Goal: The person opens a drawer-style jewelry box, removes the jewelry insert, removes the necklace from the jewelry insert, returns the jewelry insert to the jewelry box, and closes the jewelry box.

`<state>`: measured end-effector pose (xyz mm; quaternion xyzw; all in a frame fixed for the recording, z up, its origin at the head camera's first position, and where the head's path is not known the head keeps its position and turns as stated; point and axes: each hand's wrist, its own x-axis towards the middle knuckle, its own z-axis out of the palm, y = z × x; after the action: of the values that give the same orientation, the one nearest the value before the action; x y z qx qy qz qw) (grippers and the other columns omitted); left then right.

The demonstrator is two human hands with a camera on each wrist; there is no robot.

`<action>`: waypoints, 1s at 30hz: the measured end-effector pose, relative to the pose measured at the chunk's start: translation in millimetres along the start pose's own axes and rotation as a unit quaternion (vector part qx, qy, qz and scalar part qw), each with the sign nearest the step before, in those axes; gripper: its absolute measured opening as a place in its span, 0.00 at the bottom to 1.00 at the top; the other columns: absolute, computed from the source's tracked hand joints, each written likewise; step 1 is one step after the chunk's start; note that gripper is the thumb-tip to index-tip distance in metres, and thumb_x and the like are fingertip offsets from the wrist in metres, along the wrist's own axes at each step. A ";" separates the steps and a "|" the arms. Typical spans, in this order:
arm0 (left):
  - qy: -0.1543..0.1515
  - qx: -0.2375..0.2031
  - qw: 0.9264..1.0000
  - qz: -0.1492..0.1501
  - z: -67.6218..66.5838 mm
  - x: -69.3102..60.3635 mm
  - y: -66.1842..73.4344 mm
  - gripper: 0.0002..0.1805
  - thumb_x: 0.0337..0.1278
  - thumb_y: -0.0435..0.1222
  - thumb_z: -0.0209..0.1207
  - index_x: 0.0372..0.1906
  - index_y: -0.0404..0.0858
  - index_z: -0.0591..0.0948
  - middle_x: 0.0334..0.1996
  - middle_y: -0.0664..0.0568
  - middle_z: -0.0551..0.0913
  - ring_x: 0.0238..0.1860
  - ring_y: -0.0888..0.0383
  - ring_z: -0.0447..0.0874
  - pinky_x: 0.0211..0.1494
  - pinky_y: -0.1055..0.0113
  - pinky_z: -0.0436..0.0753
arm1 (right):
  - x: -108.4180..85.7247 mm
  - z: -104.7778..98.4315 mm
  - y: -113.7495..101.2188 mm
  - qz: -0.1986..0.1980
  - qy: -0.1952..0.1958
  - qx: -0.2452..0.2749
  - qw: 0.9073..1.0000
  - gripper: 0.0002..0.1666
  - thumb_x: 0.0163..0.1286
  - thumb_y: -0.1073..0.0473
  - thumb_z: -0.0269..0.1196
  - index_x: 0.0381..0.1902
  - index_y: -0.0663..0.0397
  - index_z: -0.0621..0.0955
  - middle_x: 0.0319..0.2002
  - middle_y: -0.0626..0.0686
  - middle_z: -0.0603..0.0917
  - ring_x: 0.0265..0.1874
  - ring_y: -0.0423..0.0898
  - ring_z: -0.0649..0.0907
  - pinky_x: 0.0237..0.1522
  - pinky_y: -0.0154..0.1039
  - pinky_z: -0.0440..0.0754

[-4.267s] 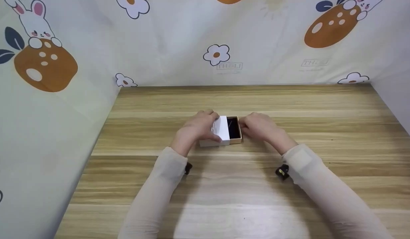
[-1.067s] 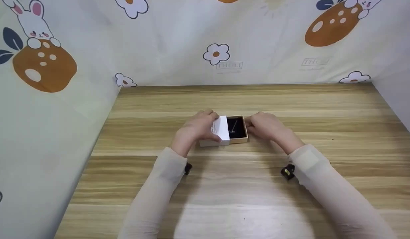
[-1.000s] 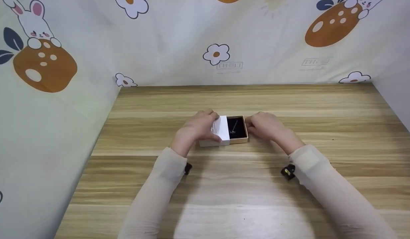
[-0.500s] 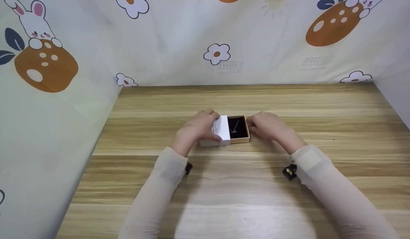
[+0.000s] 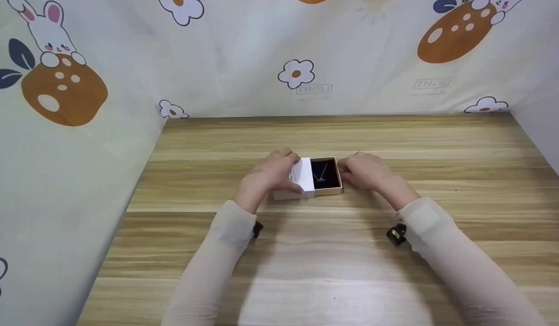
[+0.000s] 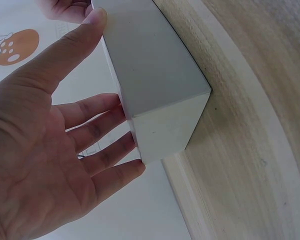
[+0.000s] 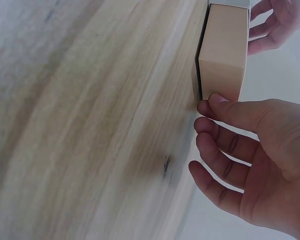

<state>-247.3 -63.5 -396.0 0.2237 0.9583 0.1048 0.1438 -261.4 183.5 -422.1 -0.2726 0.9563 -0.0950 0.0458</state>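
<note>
A white box sleeve (image 5: 304, 176) lies on the table, with a tan tray (image 5: 328, 191) sticking out of its right side. Inside the tray a thin silvery chain (image 5: 323, 174) rests on a black lining. My left hand (image 5: 272, 172) grips the sleeve from above; in the left wrist view the thumb and fingers of that hand (image 6: 55, 130) hold the sleeve (image 6: 155, 60) along its sides. My right hand (image 5: 365, 172) is at the tray's right end. In the right wrist view the thumb and index finger of this hand (image 7: 260, 155) pinch at the end of the tray (image 7: 222, 55).
The wood-grain table (image 5: 288, 253) spreads around the box. Behind it hangs a pale cloth (image 5: 243, 59) printed with flowers, rabbits and orange fruit, which also covers the left side. A small black device (image 5: 397, 234) sits at the right wrist.
My right hand has moved to the right, and the tray has slid further out of the sleeve, showing more of the lining and chain. The left hand holds the sleeve in the same place.
</note>
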 end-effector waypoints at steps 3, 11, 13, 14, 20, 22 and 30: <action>0.001 0.000 1.000 0.001 0.3 0.2 0.1 0.46 0.45 0.53 0.74 0.69 0.37 0.71 0.64 0.46 0.74 0.63 0.45 0.73 0.69 0.54 0.74 | 0.1 0.3 0.7 0.003 -0.004 0.001 1.000 0.15 0.63 0.63 0.62 0.17 0.47 0.73 0.21 0.50 0.77 0.25 0.50 0.75 0.30 0.47 0.75; 0.000 -0.001 1.000 -0.004 0.2 0.3 0.3 0.47 0.44 0.53 0.74 0.69 0.38 0.70 0.63 0.47 0.74 0.62 0.46 0.73 0.68 0.55 0.75 | -0.2 0.2 2.1 0.006 -0.009 0.006 1.000 0.14 0.64 0.63 0.61 0.19 0.48 0.74 0.22 0.51 0.78 0.26 0.50 0.76 0.31 0.48 0.77; 0.000 -0.001 1.000 -0.005 0.3 0.5 0.0 0.47 0.44 0.54 0.75 0.69 0.38 0.70 0.63 0.47 0.74 0.62 0.47 0.73 0.68 0.55 0.75 | -0.4 0.1 2.5 0.006 -0.009 0.007 1.000 0.14 0.64 0.62 0.61 0.19 0.48 0.75 0.23 0.51 0.79 0.27 0.50 0.77 0.32 0.48 0.77; 0.000 -0.001 1.000 -0.005 0.3 0.5 -0.2 0.47 0.44 0.53 0.75 0.69 0.38 0.70 0.63 0.47 0.74 0.62 0.47 0.73 0.68 0.54 0.75 | -0.4 0.2 2.6 0.005 -0.009 0.007 1.000 0.13 0.64 0.62 0.61 0.19 0.48 0.75 0.23 0.51 0.79 0.27 0.50 0.77 0.32 0.49 0.78; 0.002 -0.001 1.000 -0.006 0.3 0.9 -0.3 0.47 0.43 0.53 0.75 0.69 0.38 0.70 0.62 0.47 0.74 0.62 0.47 0.73 0.68 0.54 0.75 | -0.7 0.3 3.2 0.003 -0.005 0.007 1.000 0.13 0.64 0.63 0.61 0.19 0.48 0.75 0.22 0.51 0.79 0.27 0.50 0.76 0.32 0.48 0.77; 0.001 -0.001 1.000 -0.005 0.2 0.8 -0.2 0.47 0.44 0.53 0.75 0.69 0.38 0.70 0.63 0.46 0.74 0.62 0.46 0.73 0.68 0.54 0.75 | -0.8 0.3 3.3 0.002 -0.004 0.006 1.000 0.14 0.64 0.63 0.61 0.19 0.48 0.75 0.22 0.51 0.78 0.26 0.50 0.76 0.31 0.48 0.77; 0.001 -0.002 1.000 -0.008 0.6 0.2 -0.2 0.47 0.44 0.53 0.75 0.69 0.39 0.70 0.64 0.47 0.73 0.63 0.46 0.72 0.68 0.54 0.75 | -2.4 0.2 3.4 0.003 0.000 0.000 1.000 0.13 0.64 0.62 0.62 0.20 0.47 0.76 0.23 0.52 0.80 0.26 0.51 0.77 0.33 0.51 0.78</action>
<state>-247.3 -63.5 -396.7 0.2152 0.9601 0.1055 0.1439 -261.0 187.6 -422.9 -0.2700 0.9571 -0.0948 0.0464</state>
